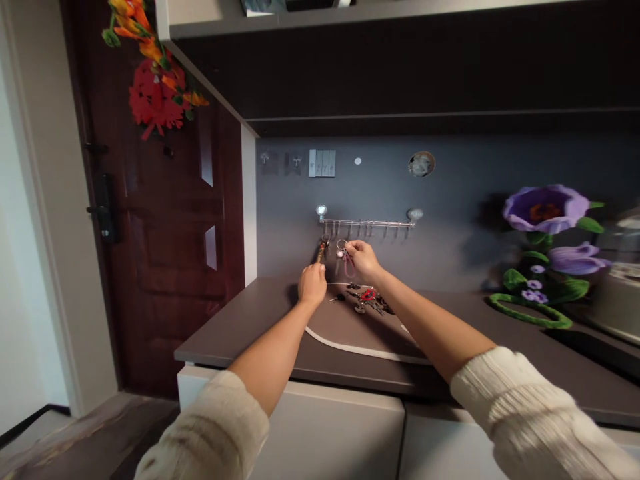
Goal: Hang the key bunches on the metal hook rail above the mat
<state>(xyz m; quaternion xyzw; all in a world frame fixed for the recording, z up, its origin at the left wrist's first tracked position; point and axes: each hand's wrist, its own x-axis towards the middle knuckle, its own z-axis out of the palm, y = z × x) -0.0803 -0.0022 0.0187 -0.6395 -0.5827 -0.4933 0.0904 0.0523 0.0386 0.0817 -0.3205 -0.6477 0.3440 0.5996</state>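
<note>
A clear hook rail is fixed to the grey back wall with two round mounts. My left hand is closed around the lower end of a brown beaded keychain, whose ring is up at the rail's left hooks. Just to the right, my right hand pinches a key ring with a pink strap and a small pale charm hanging from it. Whether either ring sits on a hook is too small to tell. Below the hands, several loose keys, some with red parts, lie on a white-edged brown mat.
Purple flowers with a green base stand at the counter's right, beside a pale round container. A dark overhead cabinet juts out above. At left is a red-brown door with orange flowers. Switches sit above the rail.
</note>
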